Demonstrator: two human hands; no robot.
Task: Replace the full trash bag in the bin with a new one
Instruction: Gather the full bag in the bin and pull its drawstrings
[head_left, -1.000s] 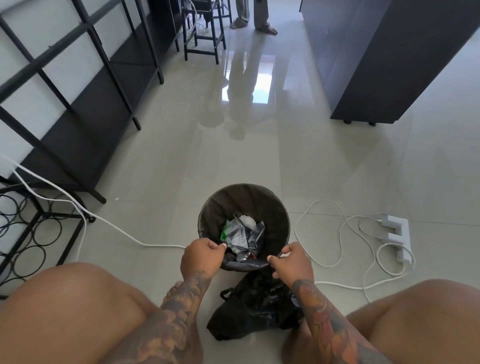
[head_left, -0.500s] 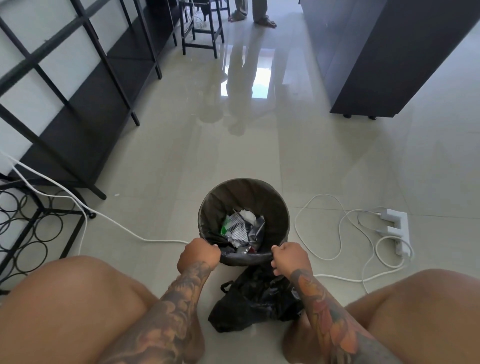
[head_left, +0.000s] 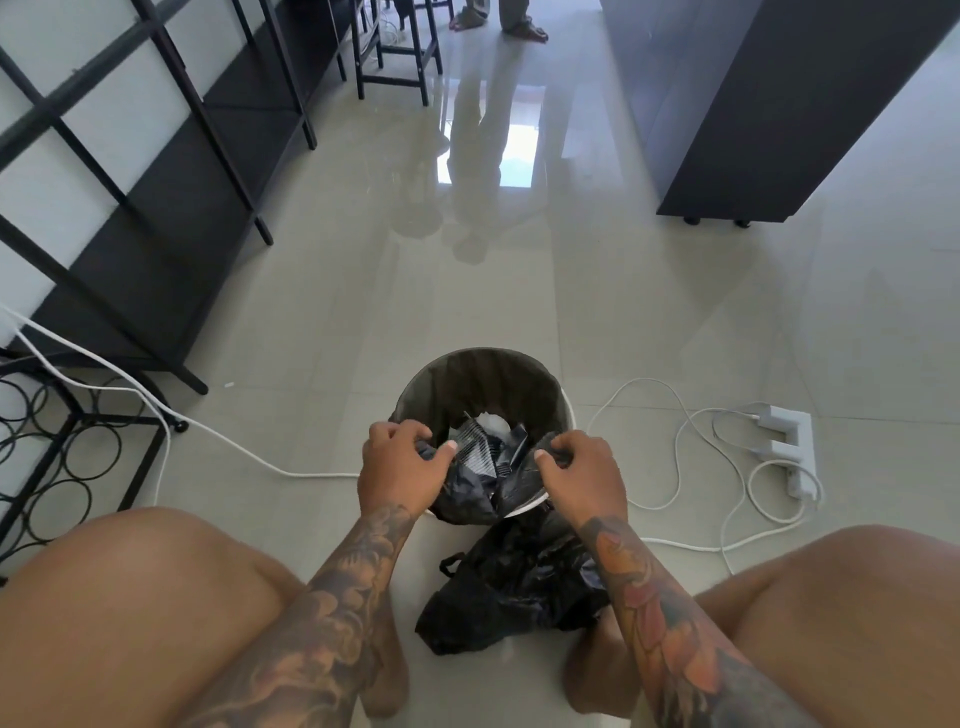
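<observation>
- Over the near rim of the round bin (head_left: 563, 410), the full black trash bag (head_left: 467, 493) is gripped by both hands: the left hand (head_left: 400, 470) has its fingers curled round a bunch of plastic at the left side, and the right hand (head_left: 582, 475) is closed round a bunch at the right side.
- Inside the bag, crumpled wrappers (head_left: 485, 439) are seen; the far edge of the bag is folded over the far rim.
- On the floor (head_left: 519, 291) just in front of the bin, between the person's knees, a second black bag (head_left: 509, 592) is lying crumpled, judged to be the new one.
- The step in hand is judged to be the gathering of the bag's mouth. It would be done best if the far edge were freed too, the bunches brought together, and the bag lifted straight up so that nothing is spilled.
- A white cable (head_left: 670, 467) beside the bin should be kept clear.
</observation>
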